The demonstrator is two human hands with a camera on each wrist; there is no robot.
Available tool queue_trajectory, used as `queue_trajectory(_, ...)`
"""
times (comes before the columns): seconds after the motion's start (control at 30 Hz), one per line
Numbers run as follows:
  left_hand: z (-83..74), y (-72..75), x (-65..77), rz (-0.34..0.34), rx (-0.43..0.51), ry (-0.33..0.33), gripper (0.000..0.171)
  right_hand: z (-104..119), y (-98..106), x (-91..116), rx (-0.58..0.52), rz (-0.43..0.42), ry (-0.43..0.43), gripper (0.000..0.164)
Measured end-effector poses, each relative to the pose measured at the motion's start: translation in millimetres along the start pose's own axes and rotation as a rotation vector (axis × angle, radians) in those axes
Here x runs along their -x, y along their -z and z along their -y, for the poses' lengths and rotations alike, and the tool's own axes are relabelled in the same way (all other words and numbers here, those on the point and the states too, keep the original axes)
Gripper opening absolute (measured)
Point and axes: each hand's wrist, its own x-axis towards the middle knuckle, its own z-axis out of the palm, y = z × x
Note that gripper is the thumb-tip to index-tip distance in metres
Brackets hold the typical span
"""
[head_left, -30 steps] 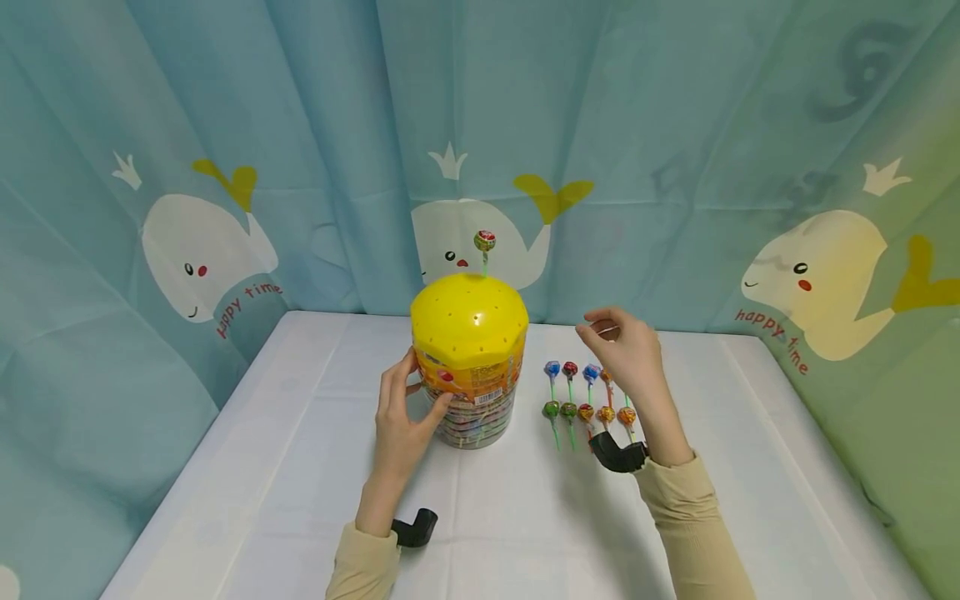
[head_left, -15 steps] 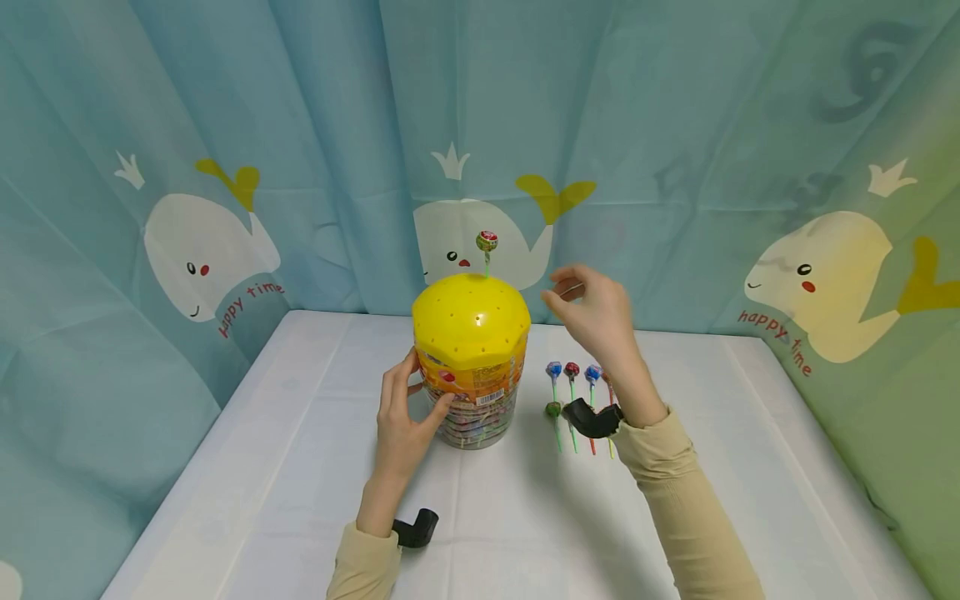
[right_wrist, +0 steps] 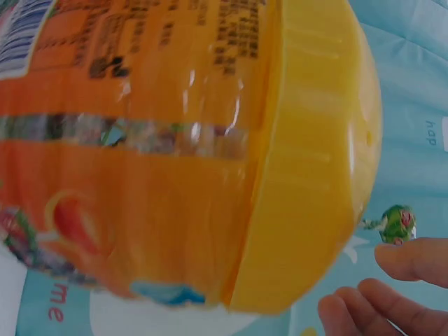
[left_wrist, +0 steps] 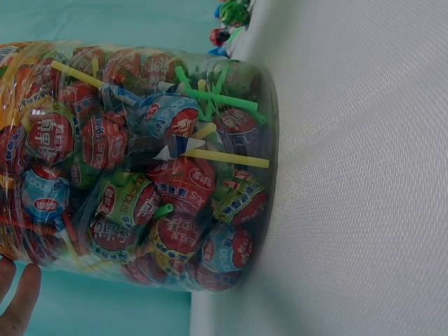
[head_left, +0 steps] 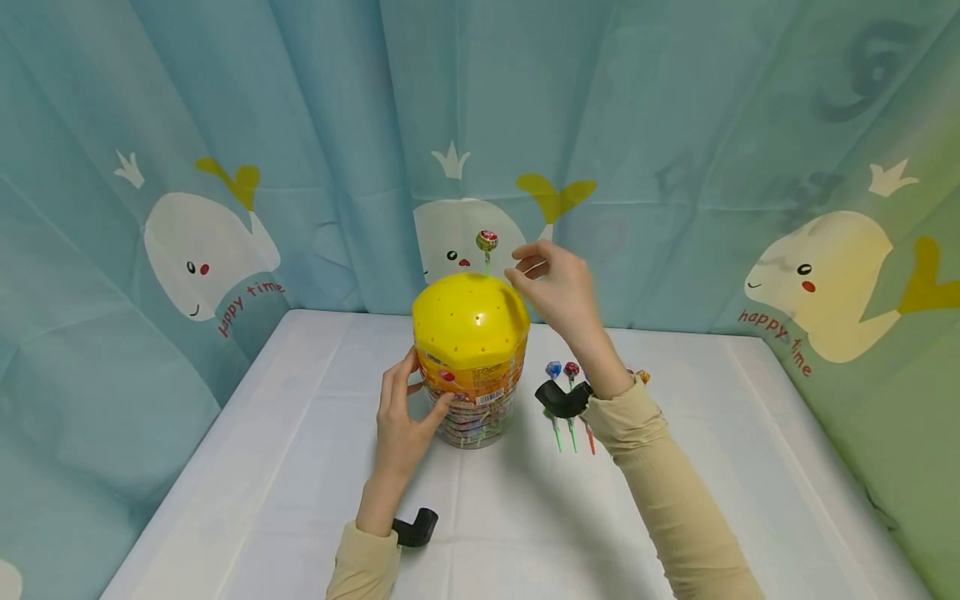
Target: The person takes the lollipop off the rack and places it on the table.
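Observation:
A clear plastic jar [head_left: 468, 417] full of wrapped lollipops, with an orange label and a yellow domed lid [head_left: 468, 312], stands upright on the table. My left hand [head_left: 401, 425] steadies it, thumb on the front and fingers round its left side. One lollipop [head_left: 487, 241] with a red and green wrapper stands stick-down in the top of the lid. Just right of that stick is my right hand [head_left: 558, 287], its thumb and fingers apart and nothing visible between them. The right wrist view shows the lollipop [right_wrist: 399, 224] close to the thumb, with a small gap.
Right of the jar, several lollipops lie in two rows on the white table, including a blue one [head_left: 553, 369] and a red one [head_left: 572, 368]. My right wrist hides some of them. A whale-print curtain [head_left: 637, 125] hangs behind the table.
My right hand has moved left from above the loose lollipops to beside the lollipop in the lid. My left hand and the jar have stayed in place.

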Motion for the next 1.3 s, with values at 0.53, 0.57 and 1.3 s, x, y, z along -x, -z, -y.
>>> queue_trajectory(0.53,2.5,-0.1,2.8,0.002,0.006,-0.001,0.077,5.7,-24.6,-14.1,-0.038,-0.004,0.058,0.026)
queue_trajectory(0.57,2.5,-0.2,2.7,0.002,0.006,-0.004,0.077,5.9,-25.2,-14.5,-0.039,-0.008,0.06,0.026)
queue_trajectory(1.3,2.0,-0.7,-0.2,-0.007,0.019,-0.015,0.079,9.8,-30.2,-15.5,-0.111,-0.081,0.068,0.025)
